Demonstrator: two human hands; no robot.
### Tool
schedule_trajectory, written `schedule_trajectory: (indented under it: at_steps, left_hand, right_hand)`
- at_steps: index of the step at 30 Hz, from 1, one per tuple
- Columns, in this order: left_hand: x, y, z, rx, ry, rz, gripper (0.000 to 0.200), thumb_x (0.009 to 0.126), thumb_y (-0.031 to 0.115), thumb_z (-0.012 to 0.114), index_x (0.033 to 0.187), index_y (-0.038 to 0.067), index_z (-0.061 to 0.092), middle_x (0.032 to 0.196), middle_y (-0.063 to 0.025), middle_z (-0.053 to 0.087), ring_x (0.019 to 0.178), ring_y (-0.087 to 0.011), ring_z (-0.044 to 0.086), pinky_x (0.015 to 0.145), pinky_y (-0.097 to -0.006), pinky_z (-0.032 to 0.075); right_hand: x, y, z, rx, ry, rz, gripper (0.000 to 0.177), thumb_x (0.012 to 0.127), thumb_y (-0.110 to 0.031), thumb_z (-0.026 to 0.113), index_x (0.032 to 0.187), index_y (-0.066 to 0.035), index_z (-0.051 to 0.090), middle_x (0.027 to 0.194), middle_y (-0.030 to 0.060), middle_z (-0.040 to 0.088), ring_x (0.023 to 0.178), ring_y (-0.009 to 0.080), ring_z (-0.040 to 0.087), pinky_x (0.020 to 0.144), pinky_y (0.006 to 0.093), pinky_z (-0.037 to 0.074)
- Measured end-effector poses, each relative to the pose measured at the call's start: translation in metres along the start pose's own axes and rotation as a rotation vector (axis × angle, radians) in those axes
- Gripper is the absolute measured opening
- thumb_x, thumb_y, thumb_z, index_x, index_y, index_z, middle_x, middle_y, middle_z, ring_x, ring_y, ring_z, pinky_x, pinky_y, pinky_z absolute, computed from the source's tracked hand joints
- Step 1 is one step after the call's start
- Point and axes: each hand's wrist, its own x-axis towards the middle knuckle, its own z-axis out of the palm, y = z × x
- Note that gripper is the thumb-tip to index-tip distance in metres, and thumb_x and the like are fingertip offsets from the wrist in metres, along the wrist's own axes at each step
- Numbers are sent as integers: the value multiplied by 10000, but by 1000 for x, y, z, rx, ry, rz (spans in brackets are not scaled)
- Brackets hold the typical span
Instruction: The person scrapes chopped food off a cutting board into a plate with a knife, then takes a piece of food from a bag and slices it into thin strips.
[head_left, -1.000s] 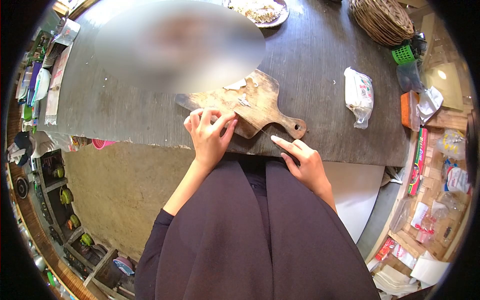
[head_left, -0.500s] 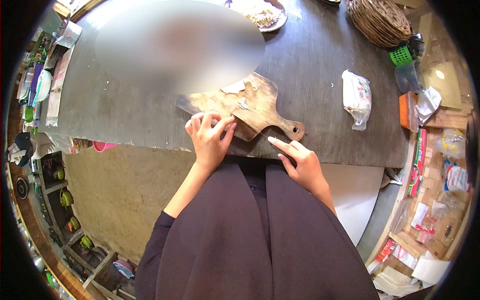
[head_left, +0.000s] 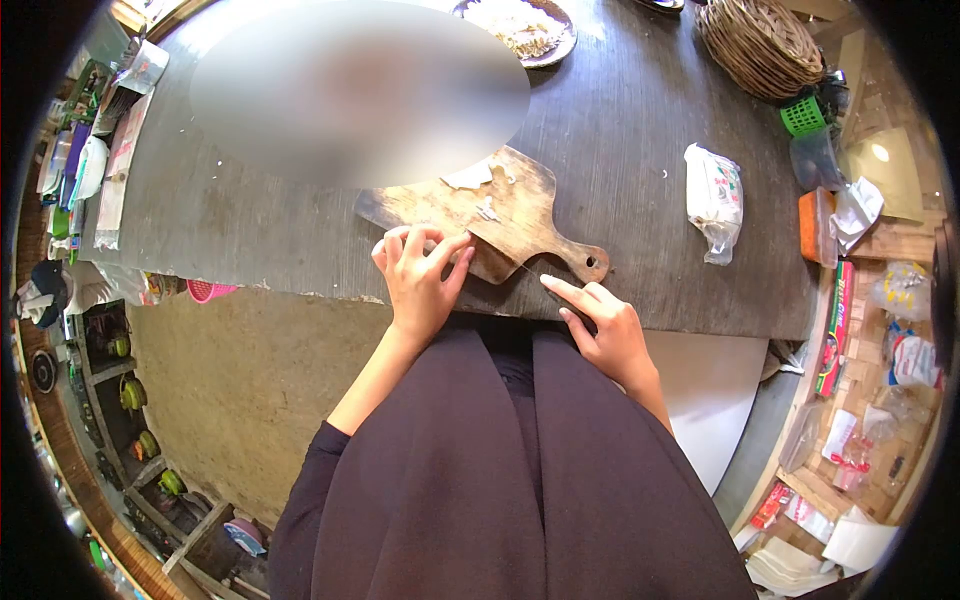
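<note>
A wooden cutting board (head_left: 530,205) with a holed handle lies near the table's front edge. Over its near left side, my left hand (head_left: 420,275) has its fingers curled and brought together. Something small and pale shows by those fingertips, too hidden to name. My right hand (head_left: 603,328) grips the dark handle of a knife (head_left: 500,251), index finger stretched forward along it. The thin blade points left across the board toward my left fingertips. Small whitish slivers (head_left: 487,210) lie mid-board, and a larger pale piece (head_left: 467,178) rests farther back, partly covered by the blurred area.
A plate (head_left: 568,45) of pale shredded or chopped food stands at the back. Right of the board lies a white plastic packet (head_left: 714,200). Stacked wicker plates (head_left: 765,45) and a green basket (head_left: 802,116) occupy the far right. A blurred oval hides the back left.
My right hand and the knife have shifted very slightly to the right. The left hand stays almost in place, and the view has moved only a little.
</note>
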Motion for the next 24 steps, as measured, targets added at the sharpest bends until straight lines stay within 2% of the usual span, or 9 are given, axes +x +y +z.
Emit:
schedule_trajectory:
  at_steps: [5, 17, 18, 19, 21, 24]
  left_hand:
    - [0, -1, 0, -6, 2, -4, 204, 845, 275, 838, 1047, 273, 813, 1042, 17, 631, 1094, -257, 527, 981, -445, 346]
    - [0, -1, 2, -18, 38, 8, 210, 828, 256, 839, 1030, 281, 786, 1023, 18, 614, 1098, -260, 523, 973, -453, 339]
    - [0, -1, 1, -18, 26, -2, 204, 828, 259, 843, 1026, 270, 797, 1038, 17, 626, 1098, -263, 525, 978, -454, 345]
    - [0, -1, 0, -19, 13, -12, 198, 827, 262, 848, 1021, 259, 808, 1054, 16, 639, 1098, -266, 526, 984, -456, 350]
    - [1, -1, -1, -18, 15, -6, 193, 827, 256, 848, 1014, 246, 804, 1057, 10, 640, 1102, -268, 526, 987, -458, 349]
    - [-1, -2, 1, -21, 6, -8, 193, 829, 257, 846, 1016, 242, 802, 1061, 1, 639, 1113, -275, 524, 993, -461, 349]
  right_hand:
    - [4, 3, 3, -44, 81, -3, 569, 936, -115, 680, 1467, -314, 624, 851, 92, 602, 662, 272, 623, 638, 397, 540]
    - [0, -1, 2, 23, 61, -50, 547, 943, -119, 691, 1455, -303, 637, 840, 99, 597, 658, 273, 616, 639, 388, 533]
    - [-1, -6, -2, 40, 18, 20, 530, 913, -51, 704, 1402, -253, 685, 925, 115, 679, 723, 288, 632, 698, 377, 550]
    - [-2, -6, -2, 37, 25, 15, 530, 913, -51, 704, 1402, -253, 685, 925, 115, 679, 723, 288, 632, 698, 377, 550]
    - [-3, -3, 1, 11, 33, -29, 542, 950, -125, 688, 1456, -310, 634, 833, 95, 592, 661, 283, 617, 637, 397, 532]
    - [-2, -3, 1, 6, 47, -44, 545, 950, -129, 690, 1459, -315, 630, 829, 94, 594, 665, 290, 619, 638, 401, 532]
